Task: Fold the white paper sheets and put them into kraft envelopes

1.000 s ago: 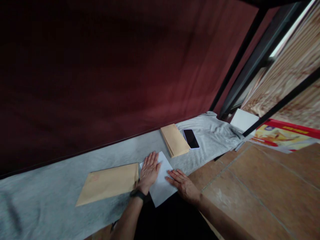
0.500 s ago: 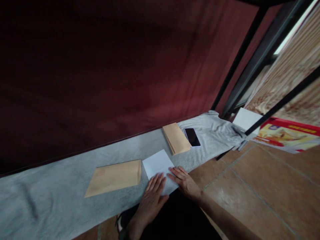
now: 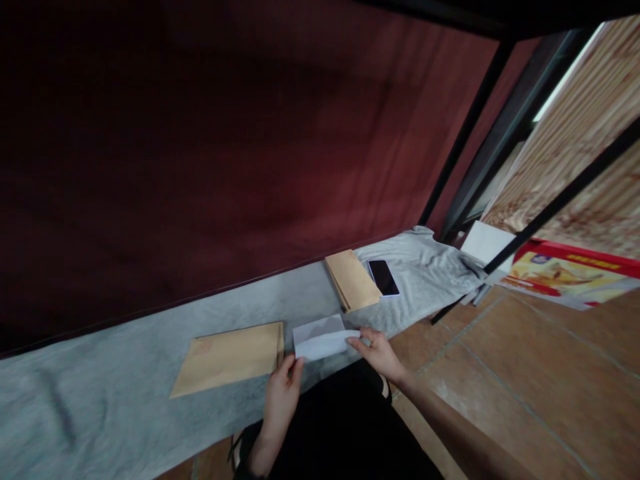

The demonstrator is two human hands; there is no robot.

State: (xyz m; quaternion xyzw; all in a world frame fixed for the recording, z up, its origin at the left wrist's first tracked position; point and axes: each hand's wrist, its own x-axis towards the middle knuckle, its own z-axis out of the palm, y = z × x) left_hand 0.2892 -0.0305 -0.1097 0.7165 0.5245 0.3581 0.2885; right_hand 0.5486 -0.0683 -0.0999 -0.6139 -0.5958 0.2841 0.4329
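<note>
A sheet of white paper (image 3: 320,339) lies on the grey cloth in front of me, its near part lifted and curling over the far part. My left hand (image 3: 283,387) pinches its left end between thumb and fingers. At the right end, my right hand (image 3: 373,350) grips the paper the same way. Just left of the paper lies a large brown envelope (image 3: 230,358), with another edge showing beneath it at its right end. Beyond the paper, a small stack of brown envelopes (image 3: 353,280) rests on the cloth.
A phone (image 3: 384,277) with a dark screen lies beside the envelope stack. Grey cloth (image 3: 125,360) covers the long narrow surface, with a dark red panel (image 3: 225,167) behind it. Black metal bars (image 3: 560,200) and a red-and-yellow printed box (image 3: 570,272) stand at the right, above tiled floor.
Both hands lay flat on the sheet before. Now they pinch its two ends, and its near part is raised and folded over away from me. The envelopes and phone stay put.
</note>
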